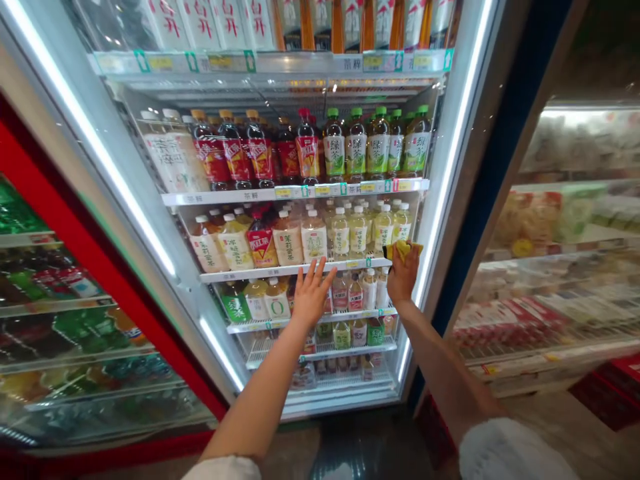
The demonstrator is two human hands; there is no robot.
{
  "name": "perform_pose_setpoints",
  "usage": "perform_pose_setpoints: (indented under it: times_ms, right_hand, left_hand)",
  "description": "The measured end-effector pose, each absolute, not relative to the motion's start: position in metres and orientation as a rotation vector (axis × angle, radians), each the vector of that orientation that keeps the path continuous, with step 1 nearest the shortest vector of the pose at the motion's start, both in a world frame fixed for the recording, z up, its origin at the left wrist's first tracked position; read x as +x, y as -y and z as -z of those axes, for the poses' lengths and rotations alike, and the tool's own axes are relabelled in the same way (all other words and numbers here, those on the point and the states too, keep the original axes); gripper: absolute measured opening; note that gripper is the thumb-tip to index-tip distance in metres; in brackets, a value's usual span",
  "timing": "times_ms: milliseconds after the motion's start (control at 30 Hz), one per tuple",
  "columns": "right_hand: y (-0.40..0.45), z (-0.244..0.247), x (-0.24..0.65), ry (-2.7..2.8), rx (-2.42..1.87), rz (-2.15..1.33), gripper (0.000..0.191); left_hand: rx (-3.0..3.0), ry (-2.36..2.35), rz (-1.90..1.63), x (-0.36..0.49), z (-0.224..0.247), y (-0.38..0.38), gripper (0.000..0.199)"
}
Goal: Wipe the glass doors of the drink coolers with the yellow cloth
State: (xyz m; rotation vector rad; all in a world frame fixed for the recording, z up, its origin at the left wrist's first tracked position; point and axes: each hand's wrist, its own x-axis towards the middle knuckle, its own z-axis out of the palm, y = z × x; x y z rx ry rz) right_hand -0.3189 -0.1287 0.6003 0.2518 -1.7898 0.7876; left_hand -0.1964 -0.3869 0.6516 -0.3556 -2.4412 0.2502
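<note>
Both arms reach toward a lit drinks cooler with several shelves of bottles. My left hand (312, 293) is empty with its fingers spread, and its fingertips are near the front edge of the middle shelf (260, 272), below a white-labelled bottle (315, 237). My right hand (403, 275) is closed around a yellow cloth (413, 249) at the right end of that same shelf, beside the cooler's bright side strip. Just left of the cloth stand bottles with yellow-green labels (383, 230). Whether either hand touches a surface cannot be made out.
Above are rows of red-labelled bottles (259, 157) and green-capped bottles (380, 147). A red-framed cooler (107, 260) stands at the left. At the right are blurred shelves of packaged goods (520, 320) and a red crate (613, 393) low down.
</note>
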Motion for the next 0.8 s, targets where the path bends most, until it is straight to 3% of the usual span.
perform_pose_setpoints:
  times_ms: [100,233,467,600,800]
  right_hand:
    - [0.168,-0.601,-0.306,1.813,0.294,-0.762,0.051]
    - [0.178,-0.567,-0.279,1.865,0.524,-0.686,0.038]
    - [0.188,-0.583,-0.296,1.73,0.435,-0.818,0.049]
    - [0.227,-0.582,-0.283,1.743,0.465,-0.833,0.049]
    - [0.212,-0.572,-0.275,1.67,0.698,-0.846,0.04]
  left_hand:
    - [-0.323,2.462,-0.241,-0.192,-0.656,0.39,0.088]
    - [-0.291,2.48,-0.219,-0.185,-0.65,0.392,0.087]
    - [-0.133,2.465,-0.157,-0.169,-0.635,0.415,0.09]
    - [-0.063,2.433,-0.138,-0.165,-0.627,0.424,0.093]
    - [0.012,2.396,-0.11,-0.157,-0.619,0.437,0.092]
